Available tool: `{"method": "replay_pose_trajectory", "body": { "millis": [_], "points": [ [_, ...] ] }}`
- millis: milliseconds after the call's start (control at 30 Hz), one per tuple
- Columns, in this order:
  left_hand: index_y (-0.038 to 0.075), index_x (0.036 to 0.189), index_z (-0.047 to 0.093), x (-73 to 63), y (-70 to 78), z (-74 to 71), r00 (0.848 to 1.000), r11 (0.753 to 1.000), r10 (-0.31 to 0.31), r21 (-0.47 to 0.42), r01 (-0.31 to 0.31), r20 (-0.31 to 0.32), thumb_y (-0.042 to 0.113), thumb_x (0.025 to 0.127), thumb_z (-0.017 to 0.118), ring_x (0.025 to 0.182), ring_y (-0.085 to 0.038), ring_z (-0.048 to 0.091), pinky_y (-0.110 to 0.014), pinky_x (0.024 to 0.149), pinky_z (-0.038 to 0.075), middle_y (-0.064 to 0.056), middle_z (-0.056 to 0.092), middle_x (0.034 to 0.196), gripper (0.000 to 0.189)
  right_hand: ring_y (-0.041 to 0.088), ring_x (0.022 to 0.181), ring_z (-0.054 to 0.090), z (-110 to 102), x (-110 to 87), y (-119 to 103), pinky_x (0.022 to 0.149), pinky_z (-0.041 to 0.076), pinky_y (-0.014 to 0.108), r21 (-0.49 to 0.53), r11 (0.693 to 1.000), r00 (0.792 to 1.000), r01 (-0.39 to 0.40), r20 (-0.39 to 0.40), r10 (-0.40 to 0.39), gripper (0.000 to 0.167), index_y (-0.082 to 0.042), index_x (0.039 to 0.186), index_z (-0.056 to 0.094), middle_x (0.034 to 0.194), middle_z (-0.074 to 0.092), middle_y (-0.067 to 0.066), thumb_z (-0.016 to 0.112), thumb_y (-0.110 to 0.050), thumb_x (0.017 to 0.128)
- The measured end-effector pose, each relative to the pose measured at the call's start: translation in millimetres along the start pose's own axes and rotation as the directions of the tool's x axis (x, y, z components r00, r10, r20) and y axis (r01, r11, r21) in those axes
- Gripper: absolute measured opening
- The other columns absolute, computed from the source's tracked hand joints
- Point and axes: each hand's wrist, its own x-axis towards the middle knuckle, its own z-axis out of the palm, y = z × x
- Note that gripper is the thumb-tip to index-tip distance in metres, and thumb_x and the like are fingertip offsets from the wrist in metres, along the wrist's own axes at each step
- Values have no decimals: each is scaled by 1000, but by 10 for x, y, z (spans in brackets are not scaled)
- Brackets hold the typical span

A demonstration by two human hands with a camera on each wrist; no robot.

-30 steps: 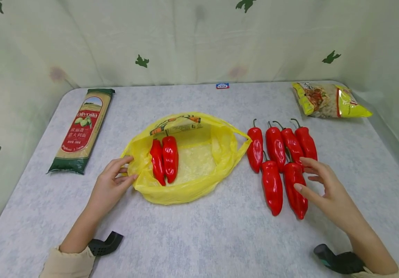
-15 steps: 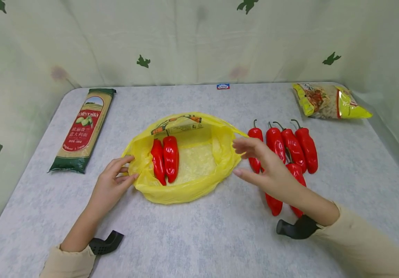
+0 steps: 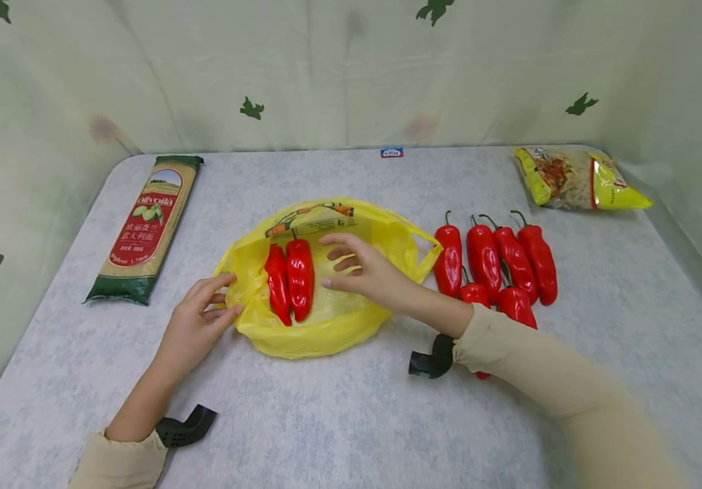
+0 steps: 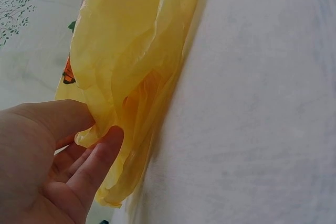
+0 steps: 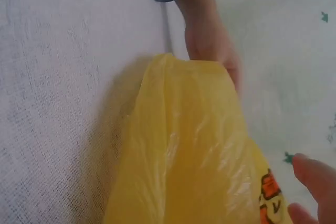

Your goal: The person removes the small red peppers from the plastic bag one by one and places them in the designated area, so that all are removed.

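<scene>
A yellow plastic bag [image 3: 314, 346] lies with its mouth spread wide at the middle of the table. Two red peppers [image 3: 300, 280] are inside it, side by side. At the bag's left rim my left hand [image 3: 200, 316] holds the thin plastic [image 4: 131, 40] between thumb and fingers, as the left wrist view shows. My right hand [image 3: 365, 272] hovers over the bag's mouth, just right of the peppers, its fingers loosely bent with nothing between them. Several more red peppers [image 3: 484, 258] lie right of the bag, partly hidden by the right sleeve.
A pack of spaghetti [image 3: 149, 224] lies at the left of the table. At the back right is a yellow and clear food packet [image 3: 580, 178]. A small blue label [image 3: 391, 153] sits at the rear edge, before a patterned curtain [image 3: 338, 81].
My right hand has moved left from the loose peppers to above the bag, carrying nothing. The left hand, the bag and the peppers have stayed in place.
</scene>
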Motion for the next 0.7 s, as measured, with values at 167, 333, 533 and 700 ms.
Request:
{"method": "replay_pose_trajectory", "body": {
  "millis": [167,333,533,700],
  "points": [
    [1,127,48,1,1,3,1000,1000,-9,-5,9,4,2,79,67,90,-20,51,-7,70,44,-13,48,117,51,27,102,49,84,178,132,79,48,32,-15,997,996,-81,32,82,57,-14,132,39,121,44,14,67,-19,82],
    [1,127,48,2,-23,9,1000,1000,-4,4,4,4,2,79,67,89,-19,51,-8,70,45,-13,48,116,51,24,100,50,167,292,228,77,48,30,-34,991,989,-132,58,134,56,-20,131,41,122,43,9,67,-19,82],
    [2,127,48,-1,-18,14,1000,1000,-7,7,6,5,2,79,67,90,-20,51,-8,70,45,-13,48,117,52,21,99,50,219,376,277,83,45,28,-96,984,985,-147,78,155,56,-22,131,42,122,44,4,67,-18,82],
    [2,127,48,0,-6,10,1000,1000,1,4,-1,3,1,79,67,90,-20,50,-7,70,44,-14,48,116,52,15,90,48,240,421,287,78,43,22,-202,976,989,-78,110,102,59,-19,134,42,119,46,4,68,-19,81]
  ]
}}
